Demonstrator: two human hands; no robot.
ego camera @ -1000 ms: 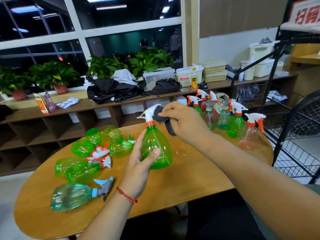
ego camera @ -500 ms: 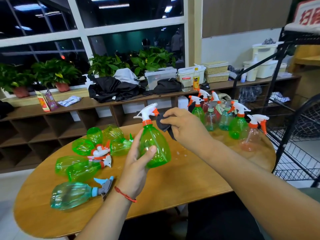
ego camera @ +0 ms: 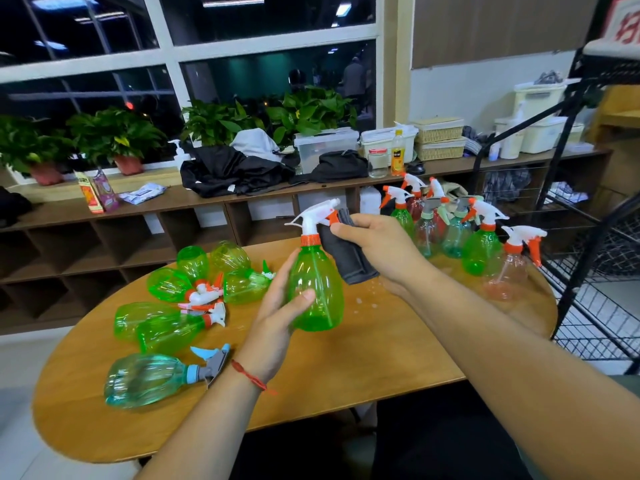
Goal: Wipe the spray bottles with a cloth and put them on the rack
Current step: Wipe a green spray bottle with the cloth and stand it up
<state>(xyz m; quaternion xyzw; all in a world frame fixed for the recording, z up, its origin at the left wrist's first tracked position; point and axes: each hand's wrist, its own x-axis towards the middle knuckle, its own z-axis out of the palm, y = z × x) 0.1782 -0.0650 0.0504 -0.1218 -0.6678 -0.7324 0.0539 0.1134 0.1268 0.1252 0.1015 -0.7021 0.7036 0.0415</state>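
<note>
The green spray bottle (ego camera: pixel 317 289) is being held upright just above the counter (ego camera: pixel 346 368), showing a translucent body, an orange collar and a white trigger head. The left hand (ego camera: pixel 277 327) is grasping the body, thumb in front, with the fingers behind showing only dimly through the plastic. The right hand (ego camera: pixel 377 247) is clutching a folded dark grey cloth (ego camera: pixel 346 258) against the bottle's neck, and the cloth's upper part is disappearing inside the grip. Lying bottles (ego camera: pixel 166 323) are occupying the counter's left side and standing bottles (ego camera: pixel 481 244) its far right. The black wire rack (ego camera: pixel 595 271) is running off the right edge.
</note>
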